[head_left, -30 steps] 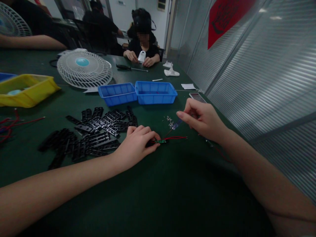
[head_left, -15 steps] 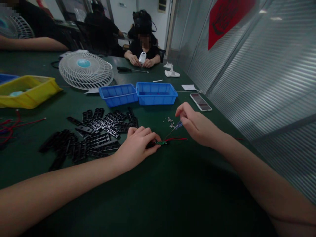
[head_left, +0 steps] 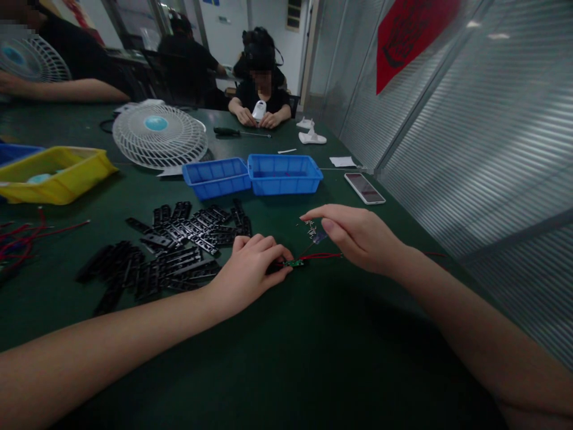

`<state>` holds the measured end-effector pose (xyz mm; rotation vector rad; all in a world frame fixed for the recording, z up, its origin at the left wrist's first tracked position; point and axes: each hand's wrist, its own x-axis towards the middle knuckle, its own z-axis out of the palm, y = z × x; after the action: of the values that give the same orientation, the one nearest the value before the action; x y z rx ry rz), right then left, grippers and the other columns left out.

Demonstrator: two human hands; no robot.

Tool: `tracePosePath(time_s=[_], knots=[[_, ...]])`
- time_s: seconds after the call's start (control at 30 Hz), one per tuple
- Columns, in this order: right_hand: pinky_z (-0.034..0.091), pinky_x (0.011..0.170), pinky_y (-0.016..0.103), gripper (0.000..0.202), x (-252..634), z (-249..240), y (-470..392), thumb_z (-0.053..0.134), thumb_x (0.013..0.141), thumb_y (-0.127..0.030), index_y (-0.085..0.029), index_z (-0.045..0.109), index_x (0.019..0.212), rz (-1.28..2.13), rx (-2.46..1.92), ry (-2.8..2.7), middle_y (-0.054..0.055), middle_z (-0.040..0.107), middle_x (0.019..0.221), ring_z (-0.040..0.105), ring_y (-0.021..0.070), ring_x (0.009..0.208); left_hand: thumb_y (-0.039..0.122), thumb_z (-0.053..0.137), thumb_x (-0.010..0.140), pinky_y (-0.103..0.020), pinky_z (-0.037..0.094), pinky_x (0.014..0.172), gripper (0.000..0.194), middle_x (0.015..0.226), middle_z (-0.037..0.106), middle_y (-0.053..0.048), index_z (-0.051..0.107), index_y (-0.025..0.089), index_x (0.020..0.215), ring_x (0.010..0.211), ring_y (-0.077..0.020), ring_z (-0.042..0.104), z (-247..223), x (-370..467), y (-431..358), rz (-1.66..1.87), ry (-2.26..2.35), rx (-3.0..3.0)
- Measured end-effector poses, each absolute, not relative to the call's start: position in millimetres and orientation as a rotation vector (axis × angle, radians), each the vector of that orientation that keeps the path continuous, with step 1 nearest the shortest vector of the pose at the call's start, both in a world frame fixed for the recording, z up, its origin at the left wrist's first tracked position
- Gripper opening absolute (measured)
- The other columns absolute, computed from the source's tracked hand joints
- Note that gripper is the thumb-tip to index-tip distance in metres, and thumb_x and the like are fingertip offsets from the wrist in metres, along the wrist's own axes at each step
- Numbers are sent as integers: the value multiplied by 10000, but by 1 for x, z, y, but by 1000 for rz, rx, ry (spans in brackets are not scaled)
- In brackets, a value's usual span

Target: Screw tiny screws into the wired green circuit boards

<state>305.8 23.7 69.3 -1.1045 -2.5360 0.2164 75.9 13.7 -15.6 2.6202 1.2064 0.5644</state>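
- Small green circuit board [head_left: 295, 263] with red wires [head_left: 324, 256]: on the tabletop [head_left: 286, 358], well in from its right edge, pinched in the left hand [head_left: 255, 266].
- Slim screwdriver with translucent bluish handle [head_left: 319, 238]: at the right hand [head_left: 360, 236], whose grip I cannot tell.
- Tiny silvery screws [head_left: 312, 230]: beside the screwdriver.
- Flat black plastic strips [head_left: 179, 230]: heaped left of the left hand.

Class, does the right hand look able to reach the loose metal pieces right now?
Probably yes: the right hand is close beside the metal pieces, nothing visibly blocking, though the screwdriver by its thumb may hinder picking.
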Motion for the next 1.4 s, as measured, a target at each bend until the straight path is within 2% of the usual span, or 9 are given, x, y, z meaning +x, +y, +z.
tracePosePath(time_s=[0.1,0.27,0.4,0.63,0.83,1.13,1.23,1.33,1.4], knots=[[408,722,293,350,308,71,24,314,960,-232,-176,557,1205,203,-1010,-2548,69,559,1027,556,150,820,366,578,882,-374,251,783,154,898,592,-1,600,277,1005,918,-211,497,-16,76,13,567,1213,2620],[405,639,262,281,307,70,25,408,938,-234,-130,437,1198,295,-951,-2441,30,547,888,518,120,700,371,577,882,-371,252,789,151,894,590,7,602,287,1005,921,-208,499,-13,78,12,556,1219,2605],[387,597,242,211,308,73,25,474,937,-349,-151,514,1001,277,-976,-2400,21,572,844,527,111,682,379,579,879,-368,251,789,147,892,591,9,607,286,989,924,-208,497,-11,78,12,550,1225,2600],[432,700,241,245,323,90,29,445,957,-290,-166,583,1117,341,-945,-2533,44,674,957,625,133,820,392,561,888,-371,249,796,166,895,599,5,610,282,1002,918,-206,495,-12,78,13,548,1217,2599],[385,620,238,264,326,92,33,497,926,-400,-173,633,935,197,-1032,-2505,23,675,803,595,130,701,385,577,880,-374,249,795,160,897,607,6,614,281,996,918,-205,500,-11,77,12,564,1216,2594],[222,528,276,542,317,80,28,226,979,-490,-183,547,669,-191,-1360,-2604,18,544,597,447,125,536,372,589,875,-372,249,792,150,904,609,6,614,280,991,920,-207,500,-12,78,13,557,1220,2602],[246,530,280,532,315,77,28,216,976,-491,-178,574,737,-133,-1403,-2637,34,588,656,496,144,573,368,590,875,-370,249,791,149,904,603,11,611,282,995,923,-205,502,-12,78,12,559,1222,2601],[352,614,286,383,315,75,29,269,982,-363,-164,596,976,22,-1285,-2627,69,655,934,586,173,772,368,583,879,-370,252,790,153,901,602,6,611,278,999,921,-206,502,-11,78,12,553,1222,2603],[400,718,300,326,314,73,30,285,973,-268,-166,554,1126,133,-1159,-2609,83,623,1116,589,184,920,372,579,880,-370,254,789,158,898,600,3,610,277,1003,920,-209,500,-11,78,12,547,1223,2605]])
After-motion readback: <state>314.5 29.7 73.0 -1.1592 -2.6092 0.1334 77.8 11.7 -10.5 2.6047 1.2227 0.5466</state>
